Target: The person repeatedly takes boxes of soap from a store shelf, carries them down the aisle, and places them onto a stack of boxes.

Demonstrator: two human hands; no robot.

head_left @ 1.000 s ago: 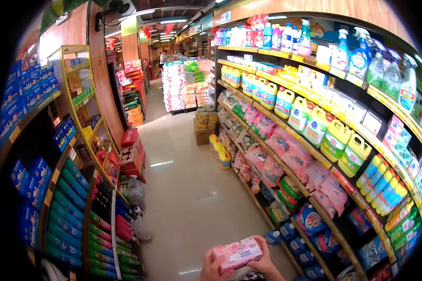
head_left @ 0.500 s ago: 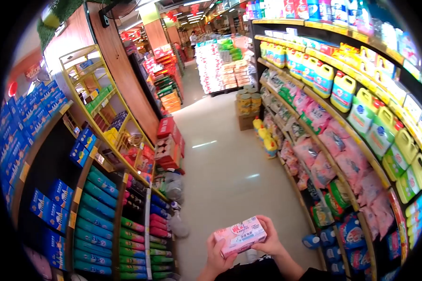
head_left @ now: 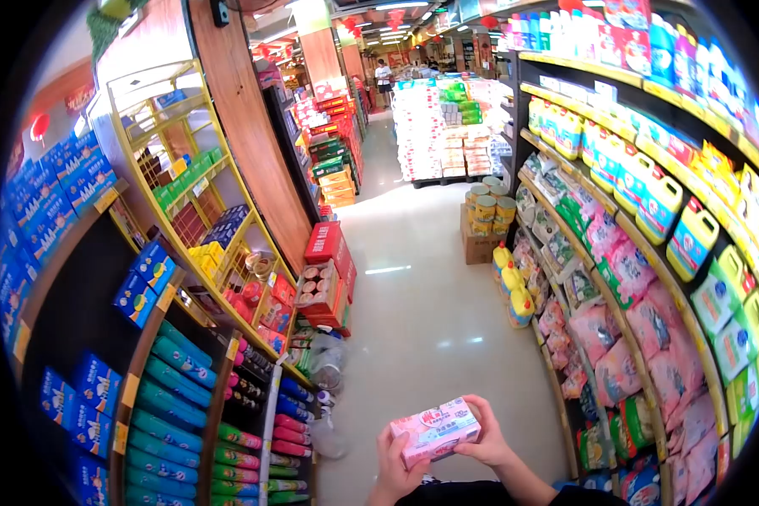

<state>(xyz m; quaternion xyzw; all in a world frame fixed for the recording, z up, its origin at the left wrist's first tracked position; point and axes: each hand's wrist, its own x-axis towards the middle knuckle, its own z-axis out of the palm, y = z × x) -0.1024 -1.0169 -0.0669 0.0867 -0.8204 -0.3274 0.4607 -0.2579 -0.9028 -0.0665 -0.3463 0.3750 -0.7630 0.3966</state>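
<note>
Low in the view, a pink and white box [head_left: 435, 428] with printed lettering is held between both hands. My left hand [head_left: 394, 464] grips its left end, the thumb on the front face. My right hand [head_left: 489, 438] wraps round its right end, with fingers over the top edge and the thumb underneath. The box is tilted slightly, its right side higher.
Shelves of jugs [head_left: 648, 190] and pink bags [head_left: 620, 375] line the right side. At left stand a yellow rack [head_left: 196, 181] and teal packs [head_left: 173, 379]. Red boxes [head_left: 329, 244], yellow bottles [head_left: 519, 304] and stacked tins [head_left: 487, 211] edge the aisle floor [head_left: 413, 312]. A person [head_left: 384, 80] stands far off.
The view has turned leftward, so the aisle and shelves appear further right in the frame. Both hands keep hold of the box. The stacked goods ahead look closer.
</note>
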